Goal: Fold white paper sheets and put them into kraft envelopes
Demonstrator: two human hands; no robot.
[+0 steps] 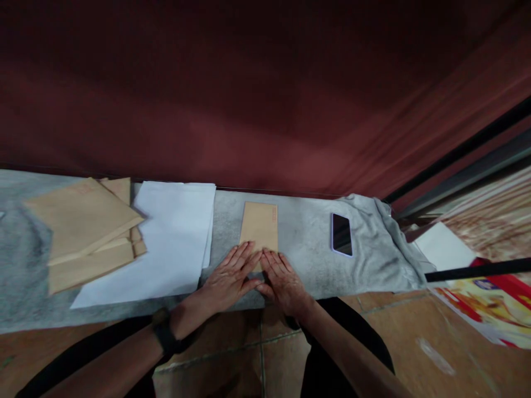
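Observation:
A brown paper envelope point(260, 221) with small red print at its upper right lies on the grey cloth in front of me. My left hand point(232, 273) rests flat on its lower left part, fingers stretched out. On the lower right part lies my right hand point(284, 276), also flat with fingers extended. The two hands meet near the thumbs and cover the envelope's near end. To the left are white paper sheets point(174, 237), partly under a loose pile of brown envelopes point(83, 221).
A phone point(342, 234) lies on the grey cloth point(302, 221) to the right. Behind it stands a dark red surface point(265, 143). Black bars point(477, 271) and a colourful printed package point(493, 301) are at far right, above a tiled floor point(232, 359).

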